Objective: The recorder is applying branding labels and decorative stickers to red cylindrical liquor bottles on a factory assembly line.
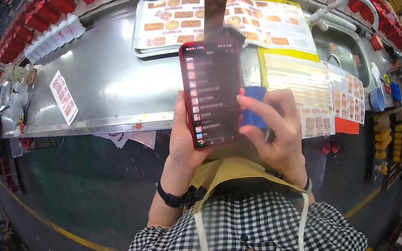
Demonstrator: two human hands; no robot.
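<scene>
We hold a phone with a red edge [214, 95] up over the near side of the metal table [106, 85], and its dark screen faces us. Our left hand [177, 134] is closed snugly on the phone's left side. Our right hand [284, 126] is over the table's near side too, with its thumb and pointer finger a bit apart and nothing between them. We can't tell if a fingertip touches the phone. A long picture card [63, 97] lies on the table's left part. White bottles [56, 38] stand at the table's back left. A tray [136, 34] sits at the table's back.
</scene>
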